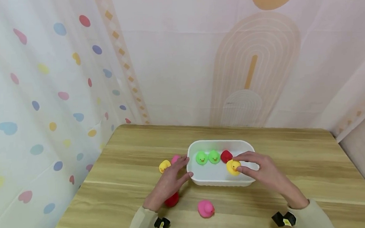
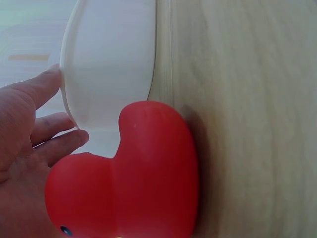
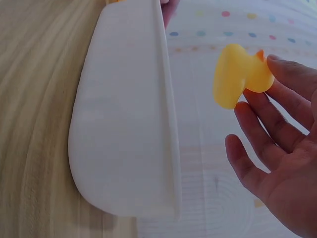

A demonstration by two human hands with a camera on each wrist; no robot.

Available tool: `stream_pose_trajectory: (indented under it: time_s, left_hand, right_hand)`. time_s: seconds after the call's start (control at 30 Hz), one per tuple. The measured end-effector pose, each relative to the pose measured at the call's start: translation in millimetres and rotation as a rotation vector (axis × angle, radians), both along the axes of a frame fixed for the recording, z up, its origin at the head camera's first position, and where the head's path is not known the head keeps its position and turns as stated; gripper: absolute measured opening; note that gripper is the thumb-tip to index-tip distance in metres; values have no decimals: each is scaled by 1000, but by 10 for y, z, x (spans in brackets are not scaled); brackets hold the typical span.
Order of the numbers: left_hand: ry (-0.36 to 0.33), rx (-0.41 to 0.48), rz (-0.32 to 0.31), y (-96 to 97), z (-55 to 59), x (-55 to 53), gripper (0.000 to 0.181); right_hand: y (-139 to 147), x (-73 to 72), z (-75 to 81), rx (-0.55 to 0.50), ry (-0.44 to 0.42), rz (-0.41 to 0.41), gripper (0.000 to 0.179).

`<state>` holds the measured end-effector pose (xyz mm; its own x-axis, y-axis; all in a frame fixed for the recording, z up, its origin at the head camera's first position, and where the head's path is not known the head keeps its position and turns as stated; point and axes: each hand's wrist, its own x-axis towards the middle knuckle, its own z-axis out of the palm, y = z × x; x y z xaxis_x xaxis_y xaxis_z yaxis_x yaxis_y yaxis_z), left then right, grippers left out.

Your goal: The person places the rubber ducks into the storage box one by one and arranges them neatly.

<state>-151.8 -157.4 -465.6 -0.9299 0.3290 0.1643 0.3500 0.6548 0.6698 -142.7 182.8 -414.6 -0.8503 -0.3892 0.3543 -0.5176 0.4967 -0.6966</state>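
My right hand [image 1: 264, 170] pinches a yellow rubber duck [image 1: 233, 167] between thumb and fingers. In the right wrist view, this duck [image 3: 240, 74] is held above the rim of a white plastic tub [image 3: 124, 109]. Inside the tub [image 1: 220, 183], two green ducks [image 1: 208, 157] and a red duck [image 1: 226, 156] sit in a row along the far side. My left hand [image 1: 170, 181] touches the tub's left rim, its fingers fairly straight. Close under the left wrist is another red duck [image 2: 153, 168], partly hidden in the head view.
A yellow duck [image 1: 164, 166] and a partly covered pink duck [image 1: 175, 158] lie on the wooden table [image 1: 296, 149] left of the tub. Another pink duck [image 1: 205, 208] lies in front of it. Patterned curtains [image 1: 173, 59] hang behind the table.
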Motion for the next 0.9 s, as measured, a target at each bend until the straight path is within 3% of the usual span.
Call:
stream_pose_trajectory:
  time_s: [0.2, 0.9]
  left_hand:
    - [-6, 5, -2, 14, -13, -12, 58]
    - [0, 7, 5, -5, -43, -8, 57]
  right_hand:
    - [79, -65, -6, 5, -59, -32, 28]
    - [212, -302, -88, 72, -86, -92, 29]
